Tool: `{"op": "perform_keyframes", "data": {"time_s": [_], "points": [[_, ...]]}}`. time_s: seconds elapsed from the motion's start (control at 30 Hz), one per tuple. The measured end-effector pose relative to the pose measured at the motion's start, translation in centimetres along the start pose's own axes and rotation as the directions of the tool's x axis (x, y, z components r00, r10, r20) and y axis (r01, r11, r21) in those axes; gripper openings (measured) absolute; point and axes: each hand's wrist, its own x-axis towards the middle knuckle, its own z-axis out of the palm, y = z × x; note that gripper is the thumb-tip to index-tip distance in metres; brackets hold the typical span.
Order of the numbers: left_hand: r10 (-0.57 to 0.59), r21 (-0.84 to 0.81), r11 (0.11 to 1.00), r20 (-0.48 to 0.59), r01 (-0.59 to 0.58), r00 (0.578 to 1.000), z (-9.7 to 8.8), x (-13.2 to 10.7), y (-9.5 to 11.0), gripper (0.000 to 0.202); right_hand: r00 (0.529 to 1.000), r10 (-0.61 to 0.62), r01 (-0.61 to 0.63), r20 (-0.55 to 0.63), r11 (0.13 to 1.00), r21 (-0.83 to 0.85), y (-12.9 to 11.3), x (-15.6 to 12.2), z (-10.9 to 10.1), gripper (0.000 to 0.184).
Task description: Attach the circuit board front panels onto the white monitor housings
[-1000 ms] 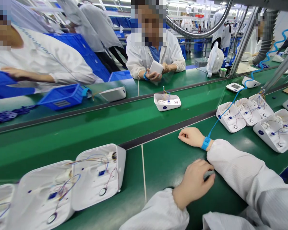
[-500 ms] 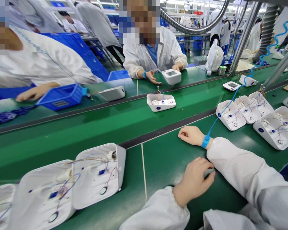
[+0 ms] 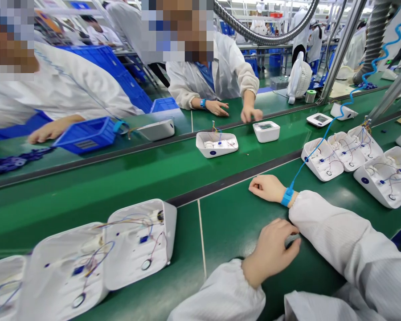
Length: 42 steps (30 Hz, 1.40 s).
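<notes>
On the green bench (image 3: pixel 230 223), an open white housing (image 3: pixel 321 161) lies beyond and right of your wrist strap (image 3: pixel 288 196), nearer your right hand (image 3: pixel 268 187), fingers curled together; nearside of the strap, your left hand's (image 3: pixel 273 249) grip is unclear.

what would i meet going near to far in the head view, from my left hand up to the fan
Left hand → right hand → nearer screen unit → co-worker's left hand → fan

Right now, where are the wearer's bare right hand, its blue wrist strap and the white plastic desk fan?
Right hand (image 3: pixel 269 187), head view: its back.
Blue wrist strap (image 3: pixel 287 197), head view: band.
White desk fan (image 3: pixel 302 80), head view: grille.
</notes>
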Motion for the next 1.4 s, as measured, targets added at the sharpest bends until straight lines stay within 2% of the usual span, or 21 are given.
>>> {"op": "perform_keyframes", "data": {"time_s": [1.4], "points": [[0.006,-0.006,1.0,0.0,-0.006,1.0,-0.05,-0.08,0.02,0.015,1.0,0.019,-0.019,0.013,1.0,0.006,-0.23,-0.03,-0.25,0.01]]}}
